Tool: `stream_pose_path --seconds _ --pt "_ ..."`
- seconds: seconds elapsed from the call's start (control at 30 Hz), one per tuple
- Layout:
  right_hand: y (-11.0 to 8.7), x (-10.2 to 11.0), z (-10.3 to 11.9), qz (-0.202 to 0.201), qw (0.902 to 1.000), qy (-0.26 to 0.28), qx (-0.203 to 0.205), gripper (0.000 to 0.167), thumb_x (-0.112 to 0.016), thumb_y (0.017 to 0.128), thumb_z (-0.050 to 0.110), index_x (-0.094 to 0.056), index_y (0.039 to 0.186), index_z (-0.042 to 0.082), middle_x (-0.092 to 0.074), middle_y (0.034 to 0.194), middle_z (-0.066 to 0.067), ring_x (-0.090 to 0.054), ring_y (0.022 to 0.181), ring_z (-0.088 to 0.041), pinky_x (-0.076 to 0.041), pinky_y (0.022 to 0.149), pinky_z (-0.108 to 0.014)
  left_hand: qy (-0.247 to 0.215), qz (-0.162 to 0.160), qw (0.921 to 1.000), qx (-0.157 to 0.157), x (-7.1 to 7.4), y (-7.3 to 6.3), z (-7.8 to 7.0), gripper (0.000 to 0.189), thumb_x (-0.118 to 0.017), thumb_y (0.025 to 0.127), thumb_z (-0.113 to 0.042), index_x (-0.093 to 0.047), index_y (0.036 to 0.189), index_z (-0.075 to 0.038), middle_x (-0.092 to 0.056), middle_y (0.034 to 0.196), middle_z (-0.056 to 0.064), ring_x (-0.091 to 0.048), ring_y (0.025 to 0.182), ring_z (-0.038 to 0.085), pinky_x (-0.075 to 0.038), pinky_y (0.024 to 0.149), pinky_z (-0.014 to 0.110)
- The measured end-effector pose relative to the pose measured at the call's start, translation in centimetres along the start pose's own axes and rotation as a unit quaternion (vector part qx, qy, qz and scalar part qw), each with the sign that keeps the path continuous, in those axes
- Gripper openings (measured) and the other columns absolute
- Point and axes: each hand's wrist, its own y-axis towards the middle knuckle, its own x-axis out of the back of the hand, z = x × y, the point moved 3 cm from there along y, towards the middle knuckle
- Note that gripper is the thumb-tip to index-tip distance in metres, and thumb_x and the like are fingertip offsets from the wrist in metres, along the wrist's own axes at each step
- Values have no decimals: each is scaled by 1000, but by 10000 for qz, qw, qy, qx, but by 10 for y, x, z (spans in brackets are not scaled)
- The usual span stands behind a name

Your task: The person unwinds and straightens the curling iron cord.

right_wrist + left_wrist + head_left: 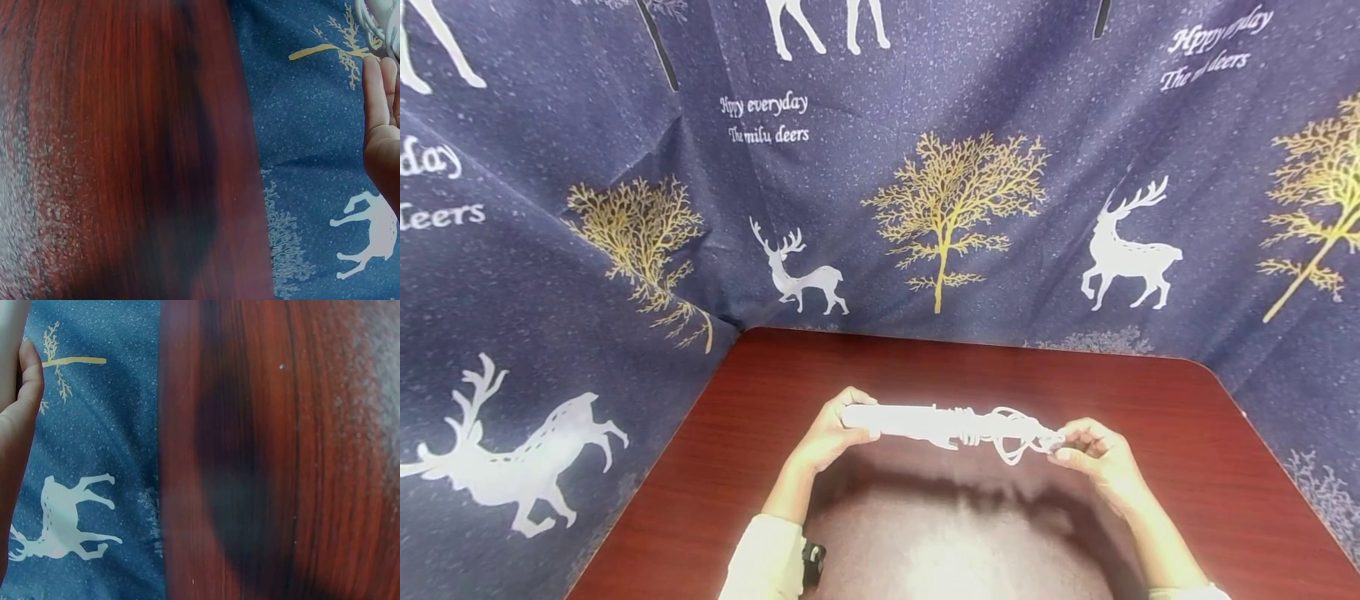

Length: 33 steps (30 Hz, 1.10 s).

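A long white bar-shaped thing [898,421] is held up level above the table, too overexposed to show its exact kind. Loops of white cord [1011,429] gather at its right end. My left hand [835,429] grips the left end, thumb on the near side. At the far right of the bundle, my right hand [1097,454] pinches the end of the cord. The left wrist view catches part of the pale bar [7,356] beside my thumb. In the right wrist view, cord loops [375,25] show above my fingers.
Beneath the hands lies a reddish-brown wood-grain table [700,483] with a bright glare near its front. A dark blue cloth [865,183] printed with deer and trees hangs behind and at the sides. A black band [812,565] sits at my left wrist.
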Motion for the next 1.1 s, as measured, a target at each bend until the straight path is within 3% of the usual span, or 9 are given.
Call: stream_pose_path --seconds 0.1,0.3,0.4,0.5,0.63,0.73,0.8,0.93,1.1 --pt "3 -6 7 12 10000 -49 -23 26 -62 81 -12 -59 105 -4 -64 90 -13 -63 77 -19 -52 64 -28 26 -35 10000 -19 0 0 0 38 -67 71 14 -50 105 9 -62 84 4 -59 73 16 -50 64 26" --pt "-3 11 -14 -370 9986 122 -367 28 -53 81 -22 -55 106 -10 -61 89 -17 -65 78 -29 -52 67 -45 65 -97 9999 32 1 1 -2 39 -67 72 14 -50 106 10 -61 84 5 -59 73 17 -50 64 27" --pt "-4 15 -19 -469 9975 200 -480 27 -50 81 -24 -53 106 -14 -60 89 -21 -65 77 -32 -51 66 -48 35 -109 9999 64 1 1 -2 39 -67 71 14 -50 106 11 -61 84 6 -59 73 17 -50 64 27" --pt "-3 12 -16 -454 9980 -47 -433 25 -54 83 -19 -55 106 -12 -62 89 -19 -65 77 -29 -52 63 -46 32 -105 9999 51 2 1 -2 39 -67 72 14 -50 106 11 -61 84 6 -59 73 18 -50 64 27" --pt "6 -19 20 -521 9958 -555 -502 18 -59 84 -11 -57 102 -9 -64 85 -13 -65 73 -23 -53 58 -43 18 -128 9999 78 2 0 0 38 -67 72 13 -50 106 9 -61 85 7 -59 74 19 -50 65 28" --pt "13 -45 51 -653 9932 -708 -648 15 -55 83 -16 -57 96 -10 -65 82 -9 -65 70 -19 -53 54 -39 -64 -180 9998 110 3 0 5 39 -67 71 14 -51 106 9 -61 86 8 -59 74 19 -50 65 28" --pt "14 -51 58 -644 9939 -675 -594 19 -52 82 -22 -58 95 -9 -65 82 -7 -64 69 -15 -53 52 -34 -95 -217 9997 93 5 1 14 40 -67 71 15 -52 107 9 -61 88 9 -59 75 19 -50 65 28" --pt "10 -34 36 -433 9969 -552 -348 17 -53 85 -13 -57 101 -10 -64 87 -11 -63 69 -16 -54 54 -35 107 -268 9996 51 9 4 29 43 -70 72 11 -56 112 6 -63 92 10 -60 77 20 -50 67 28" --pt "-1 -2 -12 -507 9977 -211 -408 22 -56 86 -11 -54 108 -9 -60 92 -16 -64 75 -28 -53 64 -42 383 -302 9988 50 7 6 24 41 -73 72 6 -60 111 1 -64 93 12 -60 78 24 -50 67 30"
